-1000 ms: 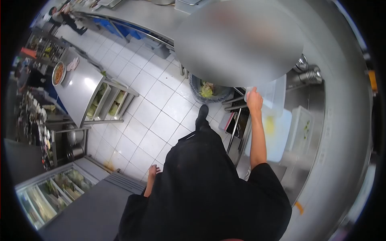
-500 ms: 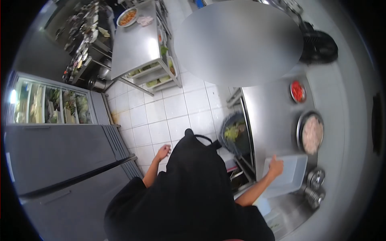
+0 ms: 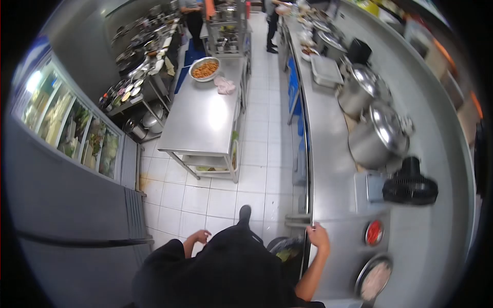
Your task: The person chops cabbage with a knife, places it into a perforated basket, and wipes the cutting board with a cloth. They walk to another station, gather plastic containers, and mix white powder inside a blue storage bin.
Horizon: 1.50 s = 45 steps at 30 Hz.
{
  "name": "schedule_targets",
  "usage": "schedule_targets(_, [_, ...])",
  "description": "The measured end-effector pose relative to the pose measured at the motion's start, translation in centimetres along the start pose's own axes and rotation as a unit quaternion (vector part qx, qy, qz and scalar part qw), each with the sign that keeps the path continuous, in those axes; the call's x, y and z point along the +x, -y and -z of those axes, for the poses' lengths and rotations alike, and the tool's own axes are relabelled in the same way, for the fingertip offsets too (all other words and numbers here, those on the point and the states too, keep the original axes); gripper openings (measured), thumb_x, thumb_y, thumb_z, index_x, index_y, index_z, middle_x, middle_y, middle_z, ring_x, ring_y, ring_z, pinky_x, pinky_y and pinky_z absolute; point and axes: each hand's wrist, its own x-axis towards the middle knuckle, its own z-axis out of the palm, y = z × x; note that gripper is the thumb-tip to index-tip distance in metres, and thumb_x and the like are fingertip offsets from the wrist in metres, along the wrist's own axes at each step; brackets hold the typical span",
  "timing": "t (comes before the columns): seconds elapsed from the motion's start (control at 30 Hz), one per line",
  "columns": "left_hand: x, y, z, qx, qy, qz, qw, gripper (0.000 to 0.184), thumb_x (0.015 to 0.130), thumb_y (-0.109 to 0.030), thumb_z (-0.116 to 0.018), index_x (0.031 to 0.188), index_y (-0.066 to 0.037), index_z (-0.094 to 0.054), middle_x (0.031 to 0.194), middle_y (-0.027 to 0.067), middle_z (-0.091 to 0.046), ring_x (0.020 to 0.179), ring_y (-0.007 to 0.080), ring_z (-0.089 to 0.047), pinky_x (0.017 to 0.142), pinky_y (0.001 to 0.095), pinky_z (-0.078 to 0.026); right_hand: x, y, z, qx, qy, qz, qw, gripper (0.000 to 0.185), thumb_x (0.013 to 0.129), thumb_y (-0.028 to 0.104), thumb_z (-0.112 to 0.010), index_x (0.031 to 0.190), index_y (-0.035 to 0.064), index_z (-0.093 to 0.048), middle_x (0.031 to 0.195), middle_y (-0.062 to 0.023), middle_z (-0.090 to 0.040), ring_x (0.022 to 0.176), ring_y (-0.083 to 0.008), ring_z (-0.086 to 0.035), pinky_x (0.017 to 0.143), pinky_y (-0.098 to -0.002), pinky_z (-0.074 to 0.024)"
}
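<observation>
"Where are we seeing the steel tabletop?"

"It's running under the red-filled bowl. Our right hand is curling its grip at the edge left of that bowl; we can't tell whether it's grasping anything."

"And our left hand?"

"It's hanging well left of the bowl, its grip loosely relaxed. The pale-filled bowl is sitting nearer us than the red-filled bowl, and the black fan is standing beyond it."

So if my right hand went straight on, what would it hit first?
Nothing obvious: your right hand seems to have a free way along the edge of the counter, though its height is unclear.
</observation>
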Motion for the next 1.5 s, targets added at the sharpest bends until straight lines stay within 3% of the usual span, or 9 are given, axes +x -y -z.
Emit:
schedule_targets(0.1, [2.9, -2.9, 12.4, -0.422, -0.140, 0.150, 0.883, 0.048, 0.081, -0.010, -0.059, 0.129, -0.006, -0.055, 0.087, 0.0084, -0.074, 0.083, 0.0179, -0.070, 0.078, 0.0383, -0.057, 7.7, 5.1, -2.6, 0.022, 0.068, 0.001, 0.997, 0.050, 0.088, 0.035, -0.062, 0.121, -0.0033, -0.060, 0.107, -0.0240, -0.068, 0.100, -0.0373, -0.067, 0.089, -0.0425, -0.0510])
schedule_targets(0.13, [5.3, -1.6, 15.5, -0.363, -0.198, 0.093, 0.906, 0.056, 0.087, -0.008, -0.054, 0.141, -0.010, -0.040, 0.098, 0.0161, -0.070, 0.078, 0.0228, -0.070, 0.060, 0.0354, -0.057, 10.2, 6.5, -3.9, 0.027, 0.085, -0.003, 0.996, 0.050, 0.088, 0.035, -0.061, 0.121, -0.0030, -0.060, 0.108, -0.0236, -0.068, 0.101, -0.0374, -0.066, 0.090, -0.0423, -0.0508])
schedule_targets(0.3, [10.5, -5.6, 33.7, -0.436, -0.316, -0.031, 0.842, 0.048, 0.092, -0.017, -0.053, 0.139, -0.012, -0.046, 0.095, 0.0083, -0.068, 0.080, 0.0164, -0.065, 0.063, 0.0310, -0.052, 18.9, 9.4, -8.7, -0.142, 0.206, 0.032, 0.968, 0.056, 0.088, 0.041, -0.058, 0.124, -0.0016, -0.060, 0.120, -0.0244, -0.064, 0.115, -0.0400, -0.060, 0.099, -0.0429, -0.0464])
schedule_targets(0.67, [25.2, -17.0, 53.9, -0.466, -0.115, -0.099, 0.872, 0.039, 0.099, -0.023, -0.048, 0.137, -0.012, -0.048, 0.117, 0.0104, -0.062, 0.105, 0.0209, -0.062, 0.089, 0.0374, -0.051, 34.0, 10.6, -6.7, -0.095, 0.245, -0.046, 0.964, 0.058, 0.086, 0.041, -0.059, 0.125, -0.0013, -0.061, 0.119, -0.0241, -0.065, 0.115, -0.0379, -0.060, 0.101, -0.0431, -0.0462])
schedule_targets(0.83, [35.4, -10.8, 55.4, -0.149, -0.174, -0.095, 0.969, 0.043, 0.094, -0.024, -0.052, 0.134, -0.008, -0.052, 0.108, 0.0135, -0.066, 0.098, 0.0207, -0.065, 0.082, 0.0362, -0.053, 47.5, 11.1, -3.2, -0.103, 0.272, 0.074, 0.954, 0.048, 0.088, 0.041, -0.054, 0.111, 0.0014, -0.066, 0.114, -0.0265, -0.064, 0.110, -0.0441, -0.059, 0.095, -0.0485, -0.0474])
schedule_targets(0.97, [34.4, -11.0, 63.2, -0.484, -0.022, 0.067, 0.872, 0.046, 0.099, -0.025, -0.049, 0.140, -0.006, -0.044, 0.099, 0.0102, -0.069, 0.088, 0.0203, -0.067, 0.069, 0.0340, -0.055, 63.1, 16.1, 2.2, -0.064, 0.224, 0.109, 0.966, 0.042, 0.090, 0.035, -0.053, 0.107, -0.0019, -0.062, 0.109, -0.0274, -0.064, 0.102, -0.0451, -0.061, 0.088, -0.0486, -0.0489])
schedule_targets(1.17, [34.3, -9.2, 72.2, -0.558, -0.209, 0.105, 0.796, 0.042, 0.102, -0.027, -0.046, 0.140, -0.007, -0.042, 0.108, 0.0071, -0.066, 0.094, 0.0181, -0.066, 0.077, 0.0326, -0.054, 85.2, 31.9, 8.9, -0.050, 0.062, 0.272, 0.959, 0.037, 0.091, 0.026, -0.055, 0.116, -0.0013, -0.060, 0.111, -0.0252, -0.065, 0.106, -0.0431, -0.060, 0.092, -0.0469, -0.0485])
schedule_targets(1.4, [38.3, -3.5, 79.3, -0.692, -0.147, 0.219, 0.672, 0.047, 0.100, -0.029, -0.050, 0.142, -0.011, -0.039, 0.123, 0.0089, -0.059, 0.101, 0.0231, -0.065, 0.082, 0.0379, -0.056, 102.8, 48.3, 7.7, -0.050, 0.226, 0.321, 0.918, 0.031, 0.092, 0.025, -0.057, 0.106, -0.0009, -0.064, 0.101, -0.0206, -0.069, 0.094, -0.0346, -0.066, 0.083, -0.0405, -0.0516])
schedule_targets(1.5, [39.8, -7.8, 88.2, -0.641, -0.137, 0.221, 0.722, 0.059, 0.099, -0.034, -0.053, 0.148, -0.013, -0.030, 0.127, 0.0104, -0.056, 0.106, 0.0263, -0.063, 0.080, 0.0381, -0.057, 107.6, 48.5, 5.3, -0.108, 0.289, 0.325, 0.894, 0.029, 0.090, 0.026, -0.057, 0.102, 0.0010, -0.066, 0.099, -0.0202, -0.069, 0.093, -0.0345, -0.066, 0.081, -0.0434, -0.0516])
